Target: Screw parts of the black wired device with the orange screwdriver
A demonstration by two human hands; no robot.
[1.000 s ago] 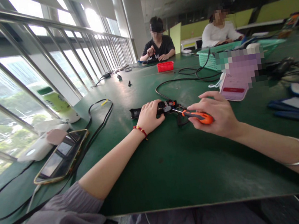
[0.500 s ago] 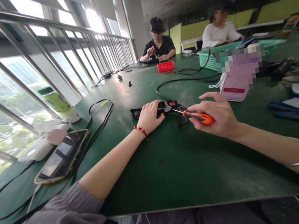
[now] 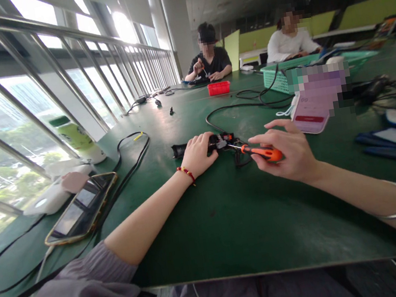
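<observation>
A black tube-shaped device (image 3: 180, 150) lies on the green table. My left hand (image 3: 197, 151) is wrapped over its middle and holds it down. The device's right end (image 3: 227, 140) shows grey, black and orange-red parts and small wires; their detail is too small to tell. In my right hand (image 3: 288, 152) is a screwdriver (image 3: 262, 152) with an orange and black handle, gripped by the thumb and fingers. Its thin metal shaft points left, with the tip at the device's right end. Whether the tip sits in a screw I cannot tell.
A black cable (image 3: 236, 106) runs behind the device. A pink-screened phone (image 3: 313, 106) stands by a green basket (image 3: 277, 80). Farther back are a red tray (image 3: 219, 88) and two people. At left lie another phone (image 3: 81, 210) and a cup (image 3: 77, 139).
My right index finger has shifted left, nearer the screwdriver handle, and the handle has turned slightly. My left hand and the device stay in place.
</observation>
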